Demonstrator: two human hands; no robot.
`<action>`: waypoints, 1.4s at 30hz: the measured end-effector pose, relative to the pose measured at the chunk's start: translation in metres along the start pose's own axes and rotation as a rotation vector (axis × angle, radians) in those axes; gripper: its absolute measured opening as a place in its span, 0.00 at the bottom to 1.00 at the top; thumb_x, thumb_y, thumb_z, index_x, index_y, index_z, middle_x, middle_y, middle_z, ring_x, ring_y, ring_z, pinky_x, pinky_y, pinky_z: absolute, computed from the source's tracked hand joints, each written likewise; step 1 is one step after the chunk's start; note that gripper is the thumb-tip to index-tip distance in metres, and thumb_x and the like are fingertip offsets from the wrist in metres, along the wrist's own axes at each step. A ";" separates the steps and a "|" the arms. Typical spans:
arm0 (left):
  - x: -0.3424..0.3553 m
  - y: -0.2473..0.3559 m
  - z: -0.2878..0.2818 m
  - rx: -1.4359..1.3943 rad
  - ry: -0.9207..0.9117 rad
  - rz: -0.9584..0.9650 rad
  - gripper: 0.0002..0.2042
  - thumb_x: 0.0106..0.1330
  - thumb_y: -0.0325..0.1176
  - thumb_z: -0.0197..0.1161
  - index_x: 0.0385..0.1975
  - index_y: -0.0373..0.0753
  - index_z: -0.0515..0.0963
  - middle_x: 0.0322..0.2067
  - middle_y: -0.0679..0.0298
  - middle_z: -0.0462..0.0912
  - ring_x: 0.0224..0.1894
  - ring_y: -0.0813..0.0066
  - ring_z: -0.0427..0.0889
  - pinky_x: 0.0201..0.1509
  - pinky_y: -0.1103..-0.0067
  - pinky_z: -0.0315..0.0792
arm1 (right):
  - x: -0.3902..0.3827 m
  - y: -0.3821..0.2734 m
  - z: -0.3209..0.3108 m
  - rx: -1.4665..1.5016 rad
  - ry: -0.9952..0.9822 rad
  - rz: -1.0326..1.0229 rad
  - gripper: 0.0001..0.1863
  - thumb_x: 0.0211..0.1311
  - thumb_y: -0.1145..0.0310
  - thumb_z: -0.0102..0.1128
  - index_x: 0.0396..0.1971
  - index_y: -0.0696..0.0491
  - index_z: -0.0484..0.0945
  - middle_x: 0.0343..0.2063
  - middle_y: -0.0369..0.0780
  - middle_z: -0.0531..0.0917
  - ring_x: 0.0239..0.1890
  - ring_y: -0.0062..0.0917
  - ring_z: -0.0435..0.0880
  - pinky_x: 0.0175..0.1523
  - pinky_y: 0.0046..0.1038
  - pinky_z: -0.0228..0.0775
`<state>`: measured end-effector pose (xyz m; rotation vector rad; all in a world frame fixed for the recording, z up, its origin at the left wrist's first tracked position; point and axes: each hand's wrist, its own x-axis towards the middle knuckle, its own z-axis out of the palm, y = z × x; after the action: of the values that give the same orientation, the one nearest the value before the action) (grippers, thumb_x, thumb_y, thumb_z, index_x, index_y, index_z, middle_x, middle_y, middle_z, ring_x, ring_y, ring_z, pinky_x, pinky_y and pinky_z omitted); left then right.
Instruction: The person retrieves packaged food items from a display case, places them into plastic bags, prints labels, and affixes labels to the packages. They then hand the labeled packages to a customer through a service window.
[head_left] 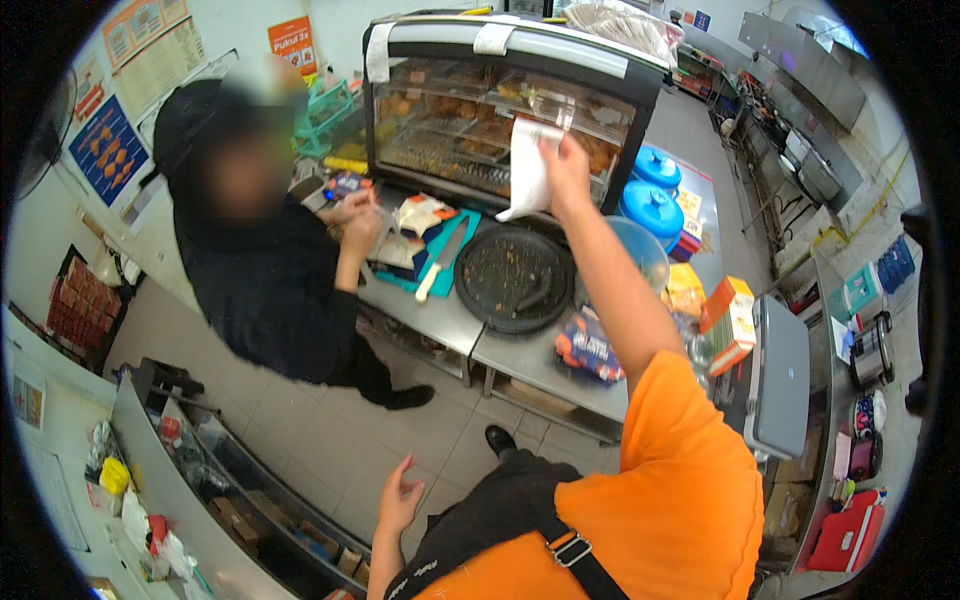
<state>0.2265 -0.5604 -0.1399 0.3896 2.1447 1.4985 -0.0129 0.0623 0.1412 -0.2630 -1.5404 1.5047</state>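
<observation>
My right hand is raised with the arm stretched out, gripping a thin white sheet, paper or cloth. The sheet hangs down in front of the glass display case, which holds fried food on trays; I cannot tell if it touches the glass. Low by my apron, my left hand is empty with its fingers apart. Below the sheet, a round black tray with crumbs lies on the steel counter. Left of it, a knife with a pale handle rests on a teal cutting board.
A co-worker in black stands at left, hands together over the counter. To the right are blue-lidded tubs, a dark printed package, an orange-and-white box and a grey lidded case. Low shelving runs behind at lower left.
</observation>
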 end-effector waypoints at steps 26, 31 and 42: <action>-0.076 -0.237 0.060 0.071 0.212 -0.716 0.27 0.80 0.31 0.65 0.76 0.33 0.72 0.62 0.57 0.86 0.58 0.62 0.87 0.58 0.67 0.82 | 0.376 -0.021 0.025 -1.363 -0.026 -0.191 0.28 0.76 0.46 0.67 0.58 0.55 0.90 0.64 0.60 0.85 0.69 0.53 0.84 0.71 0.50 0.79; -0.067 -0.250 0.030 -0.454 0.322 -0.738 0.26 0.81 0.33 0.65 0.76 0.34 0.72 0.60 0.59 0.86 0.58 0.61 0.87 0.57 0.64 0.83 | 0.265 -0.074 0.003 -1.077 0.174 -0.685 0.30 0.73 0.51 0.72 0.69 0.49 0.84 0.65 0.58 0.79 0.66 0.54 0.79 0.66 0.50 0.77; -0.088 -0.283 -0.011 -0.045 0.216 -0.742 0.20 0.79 0.40 0.67 0.64 0.34 0.84 0.51 0.49 0.92 0.53 0.54 0.91 0.55 0.61 0.85 | -0.268 -0.052 -0.022 -0.104 -1.106 -0.156 0.11 0.77 0.60 0.71 0.42 0.52 0.90 0.33 0.44 0.90 0.28 0.42 0.89 0.37 0.42 0.81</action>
<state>0.3068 -0.7133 -0.3807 -0.5584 2.0580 1.1730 0.1704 -0.1240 0.0607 0.7489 -2.3991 1.5018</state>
